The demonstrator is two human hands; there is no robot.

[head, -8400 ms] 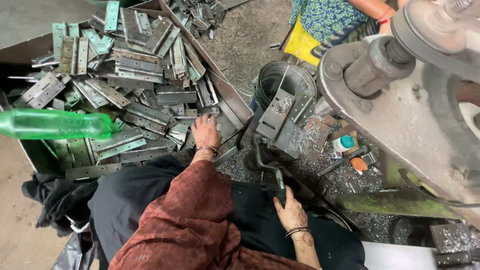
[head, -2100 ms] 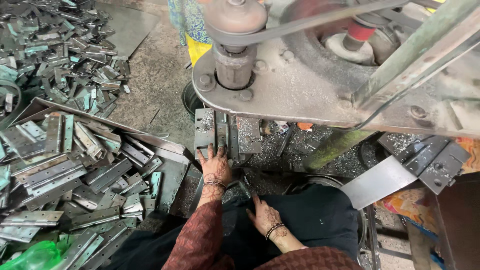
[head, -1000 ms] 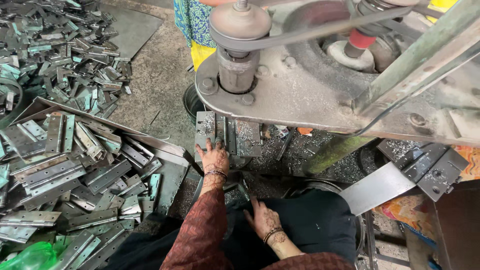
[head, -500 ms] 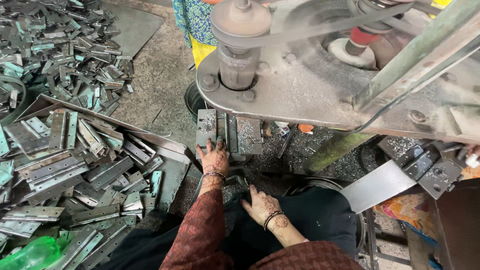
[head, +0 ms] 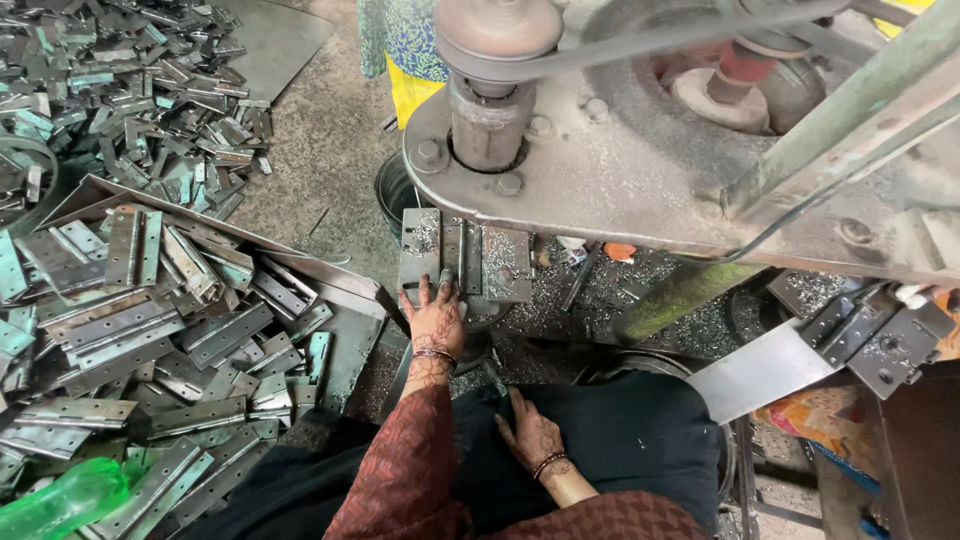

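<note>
Head view: left hand pressing flat on hinge plate; right hand released, resting on lap; plate likely stiff, heavy, sharp-edged; gripped best by long edges.

gritty grey concrete floor, daylight overhead.

The press machine hides the far end of the metal plate, the frame cuts off the green bottle, and the standing person shows only clothing.
</note>
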